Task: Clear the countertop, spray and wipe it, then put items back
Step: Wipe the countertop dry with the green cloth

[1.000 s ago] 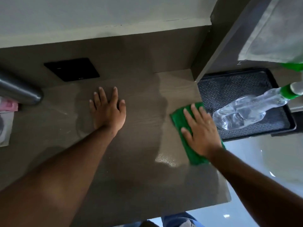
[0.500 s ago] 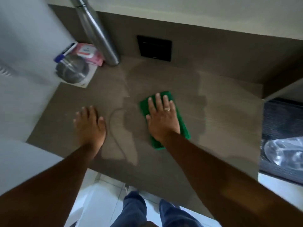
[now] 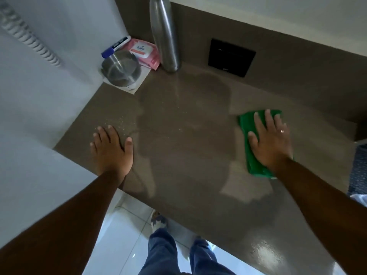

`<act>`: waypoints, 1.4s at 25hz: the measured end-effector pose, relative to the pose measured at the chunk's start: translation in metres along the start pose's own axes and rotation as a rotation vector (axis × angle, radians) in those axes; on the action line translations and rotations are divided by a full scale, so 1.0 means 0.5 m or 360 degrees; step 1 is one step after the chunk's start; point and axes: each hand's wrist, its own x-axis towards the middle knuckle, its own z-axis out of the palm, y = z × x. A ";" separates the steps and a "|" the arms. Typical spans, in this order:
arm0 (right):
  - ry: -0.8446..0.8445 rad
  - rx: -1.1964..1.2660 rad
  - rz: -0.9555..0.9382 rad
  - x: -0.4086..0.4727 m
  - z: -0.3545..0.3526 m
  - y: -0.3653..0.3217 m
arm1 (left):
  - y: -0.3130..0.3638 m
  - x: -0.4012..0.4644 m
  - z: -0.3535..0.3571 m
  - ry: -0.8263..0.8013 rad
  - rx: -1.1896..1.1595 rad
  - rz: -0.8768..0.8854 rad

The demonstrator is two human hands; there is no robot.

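The brown countertop (image 3: 188,159) shows a large dark wet patch across its middle. My right hand (image 3: 271,141) lies flat with straight fingers, pressing a folded green cloth (image 3: 250,124) onto the counter at the right. My left hand (image 3: 112,149) rests flat, fingers straight, on the counter near its left front edge. In the back left corner stand a tall steel bottle (image 3: 164,36) and a steel bowl (image 3: 120,69) on a white sheet, with a pink wipes pack (image 3: 145,53) and a blue marker (image 3: 115,46) behind them.
A black switch plate (image 3: 231,57) is set in the back wall. A white wall (image 3: 39,96) bounds the counter on the left. A dark textured tray (image 3: 358,169) shows at the right edge. Below the counter's front edge are my legs and white floor tiles (image 3: 123,225).
My right hand has slid the green cloth from the counter's middle out to the right. My left hand has stayed flat near the left front edge.
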 end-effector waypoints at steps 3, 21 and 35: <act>0.0029 -0.0042 0.0241 0.071 -0.002 -0.129 | -0.001 0.004 0.006 0.0003 -0.0042 -0.0016; 0.0012 -0.0159 0.0047 0.195 0.011 -0.343 | -0.006 0.009 0.007 -0.0103 -0.0057 -0.0042; -0.0110 -0.0114 -0.0113 -0.017 0.024 -0.227 | -0.002 0.005 -0.064 -0.0159 -0.0368 0.0034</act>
